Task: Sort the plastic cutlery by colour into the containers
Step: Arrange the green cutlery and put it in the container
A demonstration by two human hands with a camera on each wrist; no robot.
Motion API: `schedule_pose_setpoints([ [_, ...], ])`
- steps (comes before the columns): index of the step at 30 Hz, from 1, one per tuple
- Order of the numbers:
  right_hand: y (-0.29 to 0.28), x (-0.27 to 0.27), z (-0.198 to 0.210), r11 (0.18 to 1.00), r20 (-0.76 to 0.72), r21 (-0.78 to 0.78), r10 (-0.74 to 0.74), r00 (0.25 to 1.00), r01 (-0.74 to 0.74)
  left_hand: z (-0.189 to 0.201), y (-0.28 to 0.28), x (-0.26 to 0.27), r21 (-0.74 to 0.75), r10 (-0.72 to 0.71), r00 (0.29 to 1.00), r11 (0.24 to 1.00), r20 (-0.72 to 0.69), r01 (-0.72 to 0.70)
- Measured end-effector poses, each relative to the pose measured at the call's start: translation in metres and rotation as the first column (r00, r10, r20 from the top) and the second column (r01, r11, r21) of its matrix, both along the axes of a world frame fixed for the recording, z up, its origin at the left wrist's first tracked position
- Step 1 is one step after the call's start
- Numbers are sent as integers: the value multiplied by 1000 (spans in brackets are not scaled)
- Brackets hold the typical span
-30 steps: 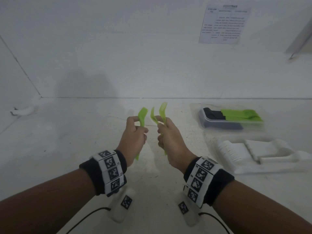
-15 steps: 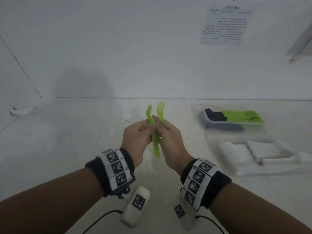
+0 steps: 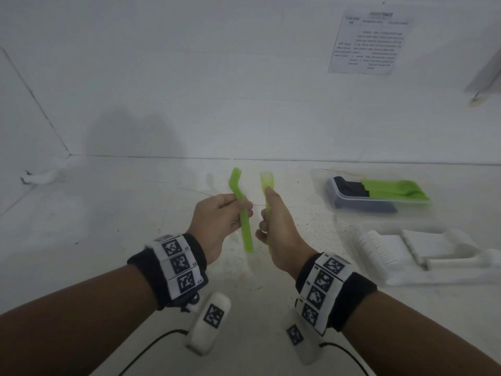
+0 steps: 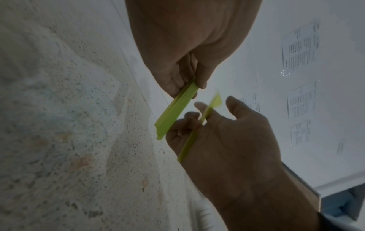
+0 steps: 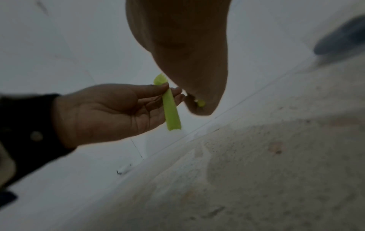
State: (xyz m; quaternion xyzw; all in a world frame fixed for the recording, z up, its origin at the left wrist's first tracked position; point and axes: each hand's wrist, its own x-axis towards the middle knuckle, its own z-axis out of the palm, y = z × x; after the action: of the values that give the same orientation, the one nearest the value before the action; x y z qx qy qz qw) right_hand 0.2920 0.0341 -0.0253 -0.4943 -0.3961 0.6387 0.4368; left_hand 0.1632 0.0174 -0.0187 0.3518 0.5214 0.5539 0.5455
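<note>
Your left hand (image 3: 219, 218) pinched a green knife (image 3: 242, 213); your right hand (image 3: 276, 223) gripped a green fork (image 3: 267, 185). Both belonged together in the clear container (image 3: 336, 204) already holding green cutlery.

The printed white paper sheet (image 3: 370, 43) on the wall is too blurred to read. The right hand (image 5: 185, 51) hides most of its green plastic fork (image 5: 201, 103) in the right wrist view.

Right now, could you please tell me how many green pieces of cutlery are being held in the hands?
2: a green knife gripped in the left hand and a green fork gripped in the right hand. More green cutlery lies stacked in the clear container; that stack can't be counted.
</note>
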Motion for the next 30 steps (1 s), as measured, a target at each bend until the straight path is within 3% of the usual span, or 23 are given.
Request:
schedule_pose_setpoints([
  [4,-6,-4,1,979,48,85,182,982,-185,0,-4,3,13,-24,1000,1000,-16,24],
  [12,-3,-14,-8,970,-26,80,231,973,-228,-2,-7,2,28,-66,988,997,-142,71],
  [20,-2,-11,-9,932,80,147,322,943,-331,-1,-12,-6,7,-72,952,997,-298,78],
  [24,0,-19,-16,925,29,109,362,932,-363,-2,-14,-11,-52,-109,972,994,-209,100],
  [27,2,-16,-18,912,95,140,376,922,-386,5,-14,-23,-129,-188,973,977,-131,171],
  [30,0,-16,-13,873,192,157,432,881,-462,6,-12,-29,-166,-207,966,969,-157,181],
])
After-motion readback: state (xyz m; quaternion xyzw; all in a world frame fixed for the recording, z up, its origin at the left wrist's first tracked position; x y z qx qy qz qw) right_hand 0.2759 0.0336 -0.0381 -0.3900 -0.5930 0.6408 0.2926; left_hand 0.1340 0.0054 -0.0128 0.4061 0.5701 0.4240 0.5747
